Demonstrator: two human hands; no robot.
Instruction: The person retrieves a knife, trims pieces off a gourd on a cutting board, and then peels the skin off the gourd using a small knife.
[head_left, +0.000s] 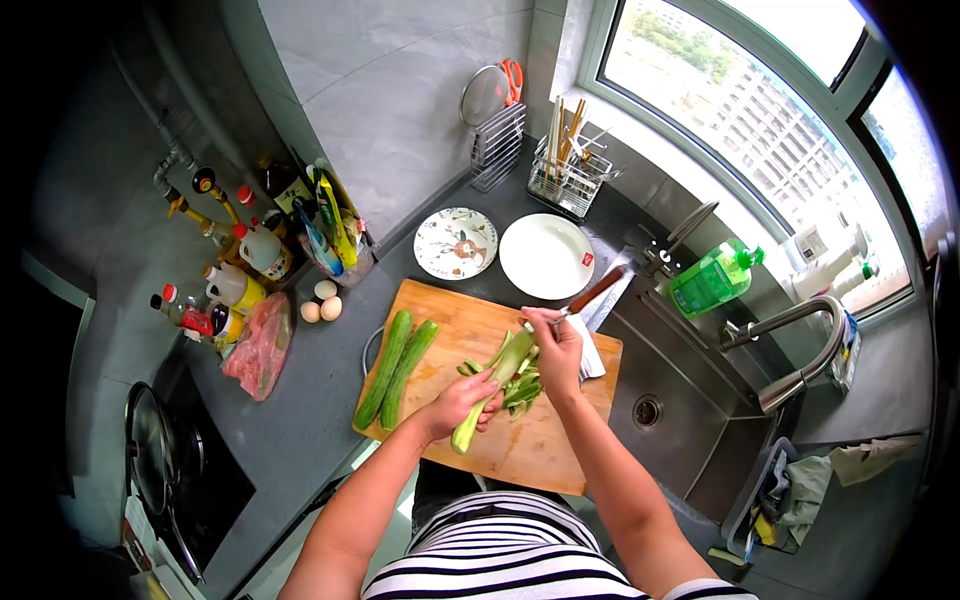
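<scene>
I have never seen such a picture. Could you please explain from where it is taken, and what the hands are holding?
No machine here: these are a person's bare hands, seen by a camera worn on their head, looking forward and down. The left hand holds a pale green vegetable; the right hand holds a brown-handled tool, whose working end I cannot make out. On the wooden board lie two more long vegetables and some peelings. Two plates lie beyond it.

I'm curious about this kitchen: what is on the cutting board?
On the cutting board: two green vegetables, green peelings, something white at one edge. The left hand, right hand and held vegetable hide whatever is beneath.
</scene>
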